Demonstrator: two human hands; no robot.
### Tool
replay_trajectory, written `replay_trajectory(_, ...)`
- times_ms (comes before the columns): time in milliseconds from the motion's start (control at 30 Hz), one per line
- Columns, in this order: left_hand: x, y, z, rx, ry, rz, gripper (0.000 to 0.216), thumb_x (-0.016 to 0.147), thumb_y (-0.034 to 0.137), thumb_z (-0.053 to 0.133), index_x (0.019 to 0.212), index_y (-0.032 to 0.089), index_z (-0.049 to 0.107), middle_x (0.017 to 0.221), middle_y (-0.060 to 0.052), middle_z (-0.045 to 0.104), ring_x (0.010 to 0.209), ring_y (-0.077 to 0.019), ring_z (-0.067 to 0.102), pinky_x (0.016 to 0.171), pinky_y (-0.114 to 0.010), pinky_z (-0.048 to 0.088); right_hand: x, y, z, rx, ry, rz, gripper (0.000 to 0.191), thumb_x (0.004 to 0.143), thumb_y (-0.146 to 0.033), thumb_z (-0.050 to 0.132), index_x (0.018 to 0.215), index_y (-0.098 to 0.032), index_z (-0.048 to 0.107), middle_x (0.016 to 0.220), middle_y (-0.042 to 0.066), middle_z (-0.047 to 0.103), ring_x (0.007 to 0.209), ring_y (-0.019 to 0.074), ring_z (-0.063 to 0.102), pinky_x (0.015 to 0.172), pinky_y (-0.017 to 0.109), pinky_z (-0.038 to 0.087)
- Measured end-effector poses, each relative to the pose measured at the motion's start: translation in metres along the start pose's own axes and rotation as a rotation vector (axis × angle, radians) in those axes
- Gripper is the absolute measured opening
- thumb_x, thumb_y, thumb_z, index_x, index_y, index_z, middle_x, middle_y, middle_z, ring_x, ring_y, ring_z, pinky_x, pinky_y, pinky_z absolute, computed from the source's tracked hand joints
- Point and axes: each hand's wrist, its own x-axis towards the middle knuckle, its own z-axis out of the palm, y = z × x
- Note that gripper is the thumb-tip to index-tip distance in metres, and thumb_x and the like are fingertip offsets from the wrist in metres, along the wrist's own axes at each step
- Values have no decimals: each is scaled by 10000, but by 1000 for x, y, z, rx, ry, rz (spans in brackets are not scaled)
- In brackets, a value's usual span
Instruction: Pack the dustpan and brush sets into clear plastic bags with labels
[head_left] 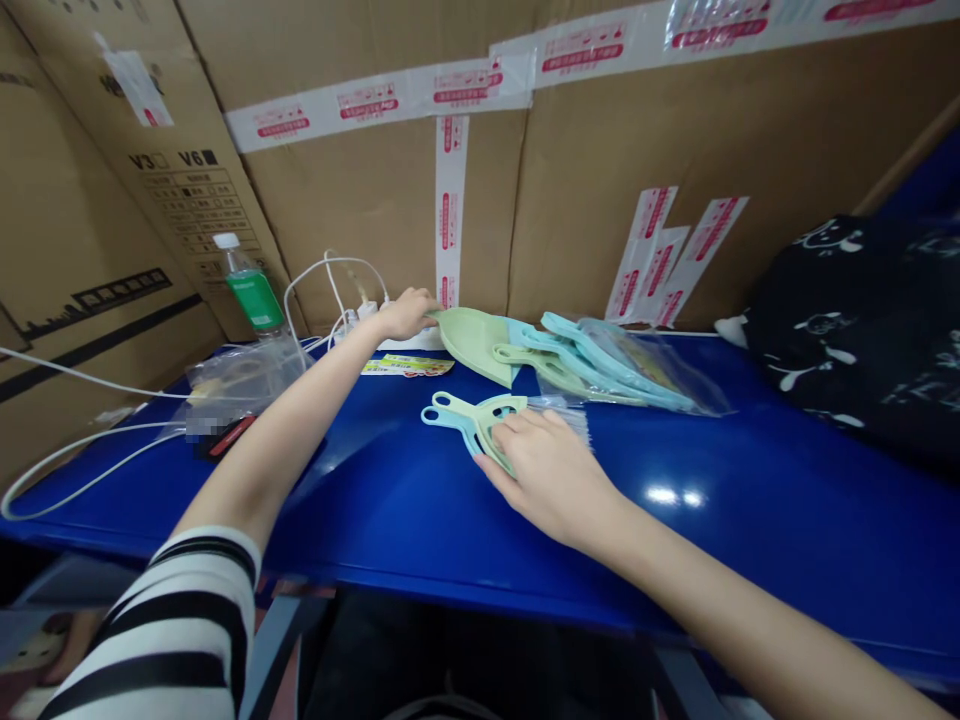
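Note:
My left hand (407,313) is at the back of the blue table, fingers closed on the edge of a light green dustpan (472,340). Other dustpans (592,355), light blue and green, lie overlapping just right of it. Nearer to me, my right hand (551,470) is wrapped round a pair of small hand brushes, one green (487,408) and one blue (454,417). Their looped handle ends point left, and pale bristles (574,415) show beyond my fingers. The palm side of my right hand is hidden.
A clear plastic bag (675,380) lies by the dustpans. At the left are a green-labelled bottle (255,290), white cables (97,500) and another plastic bag (240,375). Taped cardboard (360,200) walls the back. A black patterned cloth item (862,330) sits at the right.

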Motion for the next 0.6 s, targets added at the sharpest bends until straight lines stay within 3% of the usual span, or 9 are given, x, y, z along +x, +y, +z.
replay_trajectory(167,21,15,15,-9,-16,14,344,892,144,423,1178,167,613,1145,-117,610,1124,-232,507,979,-359,367,2,-2,4,64,-19,21,270,905,-349,511,723,-170,600,723,81,660,727,234,613,677,346,375)
replay_trajectory(300,27,24,27,11,-17,-19,389,880,107,388,1210,143,591,1202,-161,574,1156,-264,492,968,-387,386,5,3,3,188,6,25,210,915,-329,499,807,-174,591,805,70,689,785,224,629,704,339,385)
replay_trajectory(400,28,27,33,31,-36,-41,465,846,83,422,1296,139,522,1291,-179,524,1208,-283,470,967,-396,403,9,26,-3,197,103,75,178,911,-300,476,884,-176,601,796,66,682,786,227,622,693,336,385)
replay_trajectory(500,27,29,34,43,-61,-41,560,822,58,439,1376,134,431,1374,-179,472,1259,-277,443,1015,-404,379,10,63,-10,3,267,259,190,891,-237,426,881,-174,605,788,110,655,759,260,595,637,351,365)
replay_trajectory(600,25,34,29,54,-64,-40,581,817,34,419,1389,136,408,1407,-176,450,1300,-292,407,1045,-465,348,8,97,-9,-129,300,405,175,856,-248,466,916,-165,608,907,178,646,851,320,589,644,384,380)
